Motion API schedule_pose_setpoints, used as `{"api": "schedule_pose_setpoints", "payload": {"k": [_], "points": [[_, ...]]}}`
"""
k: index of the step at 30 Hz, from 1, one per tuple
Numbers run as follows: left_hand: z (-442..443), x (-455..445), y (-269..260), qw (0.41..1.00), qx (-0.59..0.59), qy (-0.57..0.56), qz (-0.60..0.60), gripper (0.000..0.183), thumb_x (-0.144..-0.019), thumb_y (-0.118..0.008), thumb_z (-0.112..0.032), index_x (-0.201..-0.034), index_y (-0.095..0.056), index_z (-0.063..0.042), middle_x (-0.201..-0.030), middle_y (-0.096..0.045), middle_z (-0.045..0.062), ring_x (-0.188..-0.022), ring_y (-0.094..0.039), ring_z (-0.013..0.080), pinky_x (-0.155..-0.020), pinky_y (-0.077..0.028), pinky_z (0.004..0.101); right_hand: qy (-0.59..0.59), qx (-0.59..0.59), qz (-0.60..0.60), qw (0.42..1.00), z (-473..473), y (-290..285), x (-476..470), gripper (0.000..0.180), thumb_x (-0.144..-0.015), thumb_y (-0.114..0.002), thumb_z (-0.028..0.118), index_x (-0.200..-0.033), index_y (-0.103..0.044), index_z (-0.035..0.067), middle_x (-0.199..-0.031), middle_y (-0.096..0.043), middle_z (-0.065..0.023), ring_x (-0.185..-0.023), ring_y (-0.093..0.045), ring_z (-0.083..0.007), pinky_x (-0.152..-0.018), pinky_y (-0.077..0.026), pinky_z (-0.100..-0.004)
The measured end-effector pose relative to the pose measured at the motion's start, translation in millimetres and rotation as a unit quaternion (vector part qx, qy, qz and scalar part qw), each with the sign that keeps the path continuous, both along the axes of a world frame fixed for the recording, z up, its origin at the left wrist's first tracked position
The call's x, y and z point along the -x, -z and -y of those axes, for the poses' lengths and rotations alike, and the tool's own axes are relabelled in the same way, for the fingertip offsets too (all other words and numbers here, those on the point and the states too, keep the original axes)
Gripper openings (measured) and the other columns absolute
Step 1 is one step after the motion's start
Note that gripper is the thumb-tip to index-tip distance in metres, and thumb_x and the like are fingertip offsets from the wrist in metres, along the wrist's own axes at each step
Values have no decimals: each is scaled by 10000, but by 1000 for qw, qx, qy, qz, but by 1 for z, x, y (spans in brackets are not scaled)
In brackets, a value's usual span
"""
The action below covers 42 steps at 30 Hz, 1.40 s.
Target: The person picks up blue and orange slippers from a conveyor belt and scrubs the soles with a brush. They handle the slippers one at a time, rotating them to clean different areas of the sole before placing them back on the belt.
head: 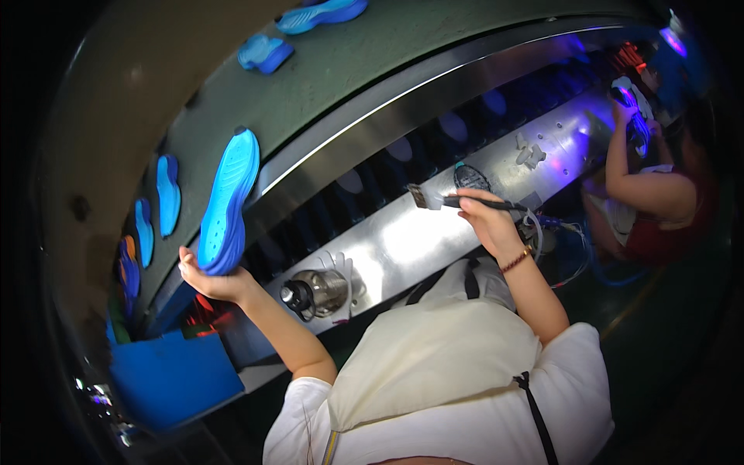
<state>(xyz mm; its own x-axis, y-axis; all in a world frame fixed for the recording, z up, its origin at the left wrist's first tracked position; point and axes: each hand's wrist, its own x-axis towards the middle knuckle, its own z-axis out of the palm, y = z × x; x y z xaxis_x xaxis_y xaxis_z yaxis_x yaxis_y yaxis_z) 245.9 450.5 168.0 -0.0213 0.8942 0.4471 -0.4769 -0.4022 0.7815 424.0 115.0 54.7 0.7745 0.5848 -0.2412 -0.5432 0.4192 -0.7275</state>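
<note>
My left hand (218, 283) grips the lower end of a blue shoe sole (229, 197) at the left. The sole tilts upward, its light blue face with small holes towards me, and its upper end overlaps the edge of the green belt (308, 87). In my right hand (491, 224) is a brush (430, 197) with a black handle and dark bristles, held above the metal bench (401, 232). A clear tube (536, 229) runs by the handle's rear end. Just past the brush lies a dark, patterned sole-shaped piece (471, 177).
On the bench stand a metal bottle (317, 293) with a black lid, a pale glove (344, 273) beside it, and several small white pieces (530, 152). More blue soles (168, 195) lie on the belt. A blue panel (174, 378) is lower left. Another person (657, 192) holds a shoe at right.
</note>
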Motion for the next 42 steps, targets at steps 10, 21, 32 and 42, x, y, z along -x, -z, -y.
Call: {"api": "schedule_pose_setpoints", "payload": {"k": [10, 21, 32, 42], "points": [[100, 56, 80, 717, 306, 604, 167, 874, -709, -561, -540, -1270, -271, 64, -1144, -453, 263, -1040, -485, 410, -901, -376, 535, -87, -17, 73, 993, -28, -25, -12, 192, -780, -567, 36, -966, -590, -6, -938, -609, -125, -879, -568, -184, -819, -424, -315], [174, -48, 100, 568, 416, 704, 97, 945, -717, -103, -778, -1280, -334, -55, -1107, -506, 192, -1039, -494, 309, -904, -389, 440, -67, 71, 217, 971, -50, -48, -11, 170, -744, -616, 31, -902, -627, -31, -869, -645, -112, -780, -596, -123, -731, -467, -237], [154, -43, 101, 714, 398, 576, -2, 882, -752, -100, -743, -1195, -402, -42, -1014, -536, 180, -949, -532, 290, -854, -426, 426, -184, 155, 634, 735, -27, -83, 46, 135, -643, -626, 70, -775, -630, 42, -756, -630, -107, -714, -605, -253, -669, -468, -318], [180, -42, 81, 636, 427, 641, 56, 930, -706, -90, -787, -1210, -413, -75, -1043, -544, 159, -941, -546, 281, -853, -432, 426, -217, 119, 514, 822, -46, -98, 16, 167, -720, -646, 38, -873, -629, -24, -794, -636, -93, -683, -603, -132, -615, -483, -246]]}}
